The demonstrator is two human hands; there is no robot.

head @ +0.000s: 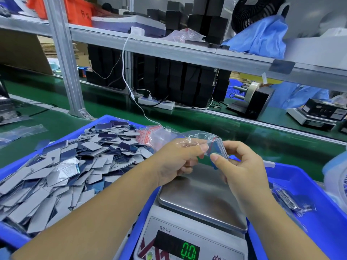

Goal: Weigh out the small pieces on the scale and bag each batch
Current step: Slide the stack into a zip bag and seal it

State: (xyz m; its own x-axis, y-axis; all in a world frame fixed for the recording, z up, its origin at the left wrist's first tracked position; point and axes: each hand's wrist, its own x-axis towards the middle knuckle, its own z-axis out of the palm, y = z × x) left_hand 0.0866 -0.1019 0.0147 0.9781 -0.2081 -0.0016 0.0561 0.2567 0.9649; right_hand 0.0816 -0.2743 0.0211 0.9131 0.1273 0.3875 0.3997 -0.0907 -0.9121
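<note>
One stack of small pieces sits pinched edge-on in the right hand, thumb on the near face, fingers curled over the far side. I see it held above the scale pan, at the mouth of a clear zip bag. The left hand grips that bag — thumb and forefinger closed on its red-striped lip, plastic draped over the knuckles. The scale display reads 0.0; pan bare. Left of the scale, a blue bin heaped with loose pieces, grey and dark blue faces mixed; a bundle of unused bags rests at its far corner. Right of the scale, a second blue bin holds filled bags. All on the green bench.
</note>
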